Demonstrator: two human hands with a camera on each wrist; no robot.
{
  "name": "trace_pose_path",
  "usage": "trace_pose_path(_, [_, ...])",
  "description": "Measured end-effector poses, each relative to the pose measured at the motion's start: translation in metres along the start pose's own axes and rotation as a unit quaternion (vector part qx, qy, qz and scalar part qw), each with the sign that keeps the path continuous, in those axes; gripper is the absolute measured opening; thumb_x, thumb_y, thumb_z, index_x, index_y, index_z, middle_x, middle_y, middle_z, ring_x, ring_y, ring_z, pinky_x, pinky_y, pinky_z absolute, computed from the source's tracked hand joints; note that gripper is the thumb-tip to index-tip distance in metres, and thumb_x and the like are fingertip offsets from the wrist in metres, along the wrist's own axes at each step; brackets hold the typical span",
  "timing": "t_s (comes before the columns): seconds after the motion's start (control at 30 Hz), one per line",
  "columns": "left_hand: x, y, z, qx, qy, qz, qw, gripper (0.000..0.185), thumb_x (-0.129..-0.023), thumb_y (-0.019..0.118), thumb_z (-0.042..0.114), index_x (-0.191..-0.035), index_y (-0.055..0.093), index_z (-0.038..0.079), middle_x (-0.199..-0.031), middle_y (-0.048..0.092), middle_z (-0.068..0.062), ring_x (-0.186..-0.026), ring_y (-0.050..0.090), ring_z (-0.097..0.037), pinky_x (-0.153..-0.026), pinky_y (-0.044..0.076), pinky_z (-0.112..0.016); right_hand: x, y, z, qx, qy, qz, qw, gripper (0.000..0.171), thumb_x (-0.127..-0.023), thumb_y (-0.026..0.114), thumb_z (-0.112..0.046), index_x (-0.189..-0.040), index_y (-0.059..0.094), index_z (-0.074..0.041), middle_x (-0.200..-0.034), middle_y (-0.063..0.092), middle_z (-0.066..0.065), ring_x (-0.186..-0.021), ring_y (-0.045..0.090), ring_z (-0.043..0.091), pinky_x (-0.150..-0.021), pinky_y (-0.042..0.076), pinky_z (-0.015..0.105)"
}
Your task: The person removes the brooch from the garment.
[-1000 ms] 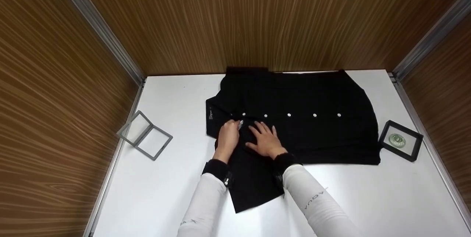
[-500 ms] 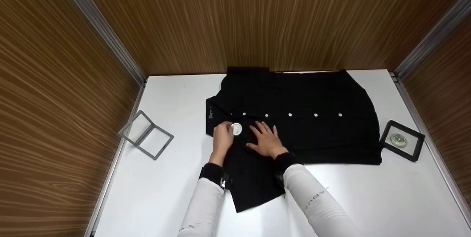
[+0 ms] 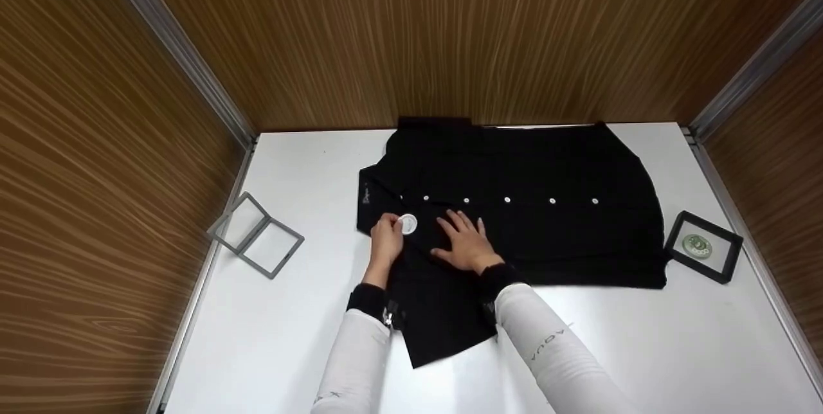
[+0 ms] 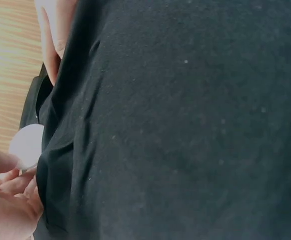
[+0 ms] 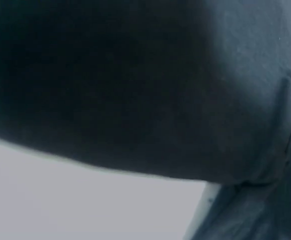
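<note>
A black short-sleeved button-up shirt (image 3: 546, 170) lies on the white table, collar to the left. Near the collar my left hand (image 3: 387, 242) pinches a white round badge (image 3: 408, 224) by its left edge between thumb and fingers. In the left wrist view the badge (image 4: 26, 145) shows its pale face beside a fold of the shirt, which hides its right edge. My right hand (image 3: 466, 247) rests on the shirt front, fingers spread and straight, to the right of the badge. Dark cloth fills most of the right wrist view, with only a sliver of skin at the lower right corner.
On the left a grey hinged double frame (image 3: 257, 235) stands partly opened. At the far right lies a black display frame (image 3: 723, 263) with a green round piece (image 3: 697, 246) inside. Wood-grain panels (image 3: 411, 41) enclose the table (image 3: 308, 350) at the back and sides.
My left hand has drawn slightly left, toward the collar, and the badge has turned from edge-on to show its round white face. My right hand has stayed put on the shirt.
</note>
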State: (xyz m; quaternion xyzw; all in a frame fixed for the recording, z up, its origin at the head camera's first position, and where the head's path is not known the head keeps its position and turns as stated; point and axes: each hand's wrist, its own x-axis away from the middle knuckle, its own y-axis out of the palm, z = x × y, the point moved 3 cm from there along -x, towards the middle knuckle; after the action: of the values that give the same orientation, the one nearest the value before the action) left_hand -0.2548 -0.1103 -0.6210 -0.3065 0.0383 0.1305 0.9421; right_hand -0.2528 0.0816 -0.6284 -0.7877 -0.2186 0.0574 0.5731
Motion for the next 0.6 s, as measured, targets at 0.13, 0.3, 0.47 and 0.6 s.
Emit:
trace_pose_path(0.13, [-0.002,-0.002,0.000,-0.006,0.012,-0.018,0.9997,0.008,-0.092,0.058,0.000,-0.096,0.062,-0.006,-0.092,0.066,-0.021,-0.090,0.064,-0.039,-0.083,0.050,-0.047,-0.003,-0.001,0.000,-0.010,0.000,0.000,1.000,0.078,-0.090,0.062,-0.055,-0.153,0.036,-0.017,-0.160,0.022,0.009,-0.147,0.014,0.032,-0.113,0.009,0.063])
trace_pose_path(0.3, [-0.004,-0.003,0.002,-0.005,0.000,-0.031,0.9995,0.010,-0.092,0.058,0.001,-0.096,0.064,-0.006,-0.089,0.066,-0.019,-0.087,0.064,-0.038,-0.081,0.050,-0.047,-0.004,-0.003,0.003,-0.029,-0.010,-0.004,1.000,0.077,-0.090,0.063,-0.052,-0.152,0.037,-0.014,-0.160,0.023,0.011,-0.147,0.014,0.034,-0.113,0.009,0.064])
trace_pose_path(0.47, [-0.004,-0.005,0.006,0.002,-0.025,-0.052,0.9983,0.012,-0.093,0.059,0.005,-0.098,0.065,-0.005,-0.089,0.065,-0.017,-0.087,0.062,-0.034,-0.082,0.049,-0.044,-0.003,-0.006,0.008,-0.071,-0.017,-0.002,0.997,0.075,-0.091,0.063,-0.050,-0.151,0.038,-0.013,-0.159,0.024,0.012,-0.147,0.015,0.034,-0.115,0.007,0.060])
trace_pose_path(0.6, [-0.002,-0.010,0.015,0.016,-0.042,-0.062,0.9971,0.014,-0.094,0.058,0.007,-0.100,0.065,-0.004,-0.090,0.065,-0.015,-0.088,0.061,-0.032,-0.083,0.049,-0.042,0.002,-0.013,0.011,-0.130,-0.030,0.022,0.991,0.072,-0.092,0.065,-0.044,-0.151,0.039,-0.012,-0.157,0.028,0.015,-0.145,0.020,0.036,-0.116,0.010,0.056])
